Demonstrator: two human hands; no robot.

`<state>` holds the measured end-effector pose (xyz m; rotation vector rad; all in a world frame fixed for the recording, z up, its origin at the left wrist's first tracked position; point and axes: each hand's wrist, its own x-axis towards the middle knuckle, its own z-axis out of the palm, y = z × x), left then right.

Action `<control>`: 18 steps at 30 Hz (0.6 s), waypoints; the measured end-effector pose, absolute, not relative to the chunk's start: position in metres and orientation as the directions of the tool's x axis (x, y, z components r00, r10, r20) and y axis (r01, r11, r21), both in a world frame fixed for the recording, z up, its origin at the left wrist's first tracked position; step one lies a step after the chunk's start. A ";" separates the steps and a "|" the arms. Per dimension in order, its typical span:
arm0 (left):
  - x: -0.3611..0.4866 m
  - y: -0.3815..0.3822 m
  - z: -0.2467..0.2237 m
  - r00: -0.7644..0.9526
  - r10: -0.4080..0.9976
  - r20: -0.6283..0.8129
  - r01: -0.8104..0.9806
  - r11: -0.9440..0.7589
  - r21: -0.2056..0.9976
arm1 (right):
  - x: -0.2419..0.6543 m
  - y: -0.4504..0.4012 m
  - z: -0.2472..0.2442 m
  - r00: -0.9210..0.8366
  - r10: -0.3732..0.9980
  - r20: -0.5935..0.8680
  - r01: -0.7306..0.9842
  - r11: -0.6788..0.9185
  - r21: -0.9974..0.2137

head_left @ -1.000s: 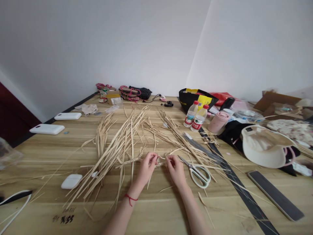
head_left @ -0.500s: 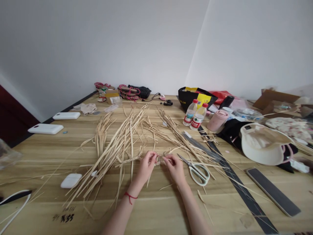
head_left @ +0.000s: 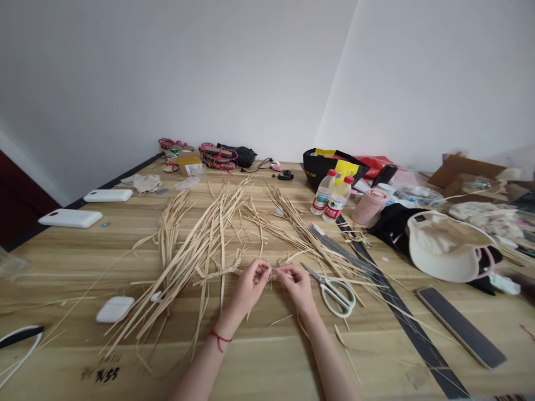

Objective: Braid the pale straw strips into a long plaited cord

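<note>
My left hand [head_left: 256,279], with a red string on its wrist, pinches the braided straw cord at the centre of the table. My right hand [head_left: 296,283] pinches the same cord just to the right, its fingertips close to the left ones. A braided part of the straw cord [head_left: 225,270] shows left of my left hand. A thin strand hangs between the hands. Long loose straw strips [head_left: 209,223] lie beyond and to the left, and more straw [head_left: 301,234] spreads to the right. Scissors [head_left: 336,295] with pale green handles rest beside my right hand.
Two plastic bottles [head_left: 337,199], a pink cup [head_left: 370,206] and a black bag [head_left: 313,167] stand at the back right. A cream cap [head_left: 443,245] and a long dark bar [head_left: 460,327] lie right. White devices [head_left: 71,218] and a white case [head_left: 115,309] lie left.
The fingertips of my two hands have come a little closer together, and a thin strand now hangs below them. The whole view has shifted slightly.
</note>
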<state>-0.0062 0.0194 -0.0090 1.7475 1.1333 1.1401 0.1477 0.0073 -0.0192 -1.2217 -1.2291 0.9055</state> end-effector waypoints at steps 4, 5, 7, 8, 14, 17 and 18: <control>-0.007 0.020 -0.010 0.218 0.933 0.287 0.291 -0.343 0.893 | 0.147 0.008 -0.020 0.076 0.978 0.194 0.068 0.189 -0.980; -0.007 0.021 -0.010 0.220 0.932 0.289 0.290 -0.346 0.892 | 0.146 0.009 -0.021 0.062 0.979 0.193 0.063 0.189 -0.980; -0.007 0.020 -0.010 0.217 0.930 0.296 0.281 -0.350 0.893 | 0.146 0.009 -0.023 0.045 0.981 0.190 0.062 0.187 -0.980; -0.007 0.020 -0.010 0.215 0.929 0.300 0.275 -0.353 0.894 | 0.146 0.010 -0.024 0.043 0.980 0.193 0.067 0.189 -0.980; -0.006 0.017 -0.001 0.283 0.891 0.354 0.306 -0.434 0.847 | 0.145 0.012 -0.034 0.006 0.982 0.190 0.036 0.190 -0.981; -0.005 0.016 0.002 0.316 0.873 0.371 0.327 -0.467 0.821 | 0.143 0.012 -0.037 0.033 0.982 0.185 0.011 0.184 -0.983; -0.005 0.016 0.002 0.317 0.874 0.369 0.333 -0.466 0.819 | 0.143 0.012 -0.037 0.037 0.983 0.182 0.009 0.182 -0.983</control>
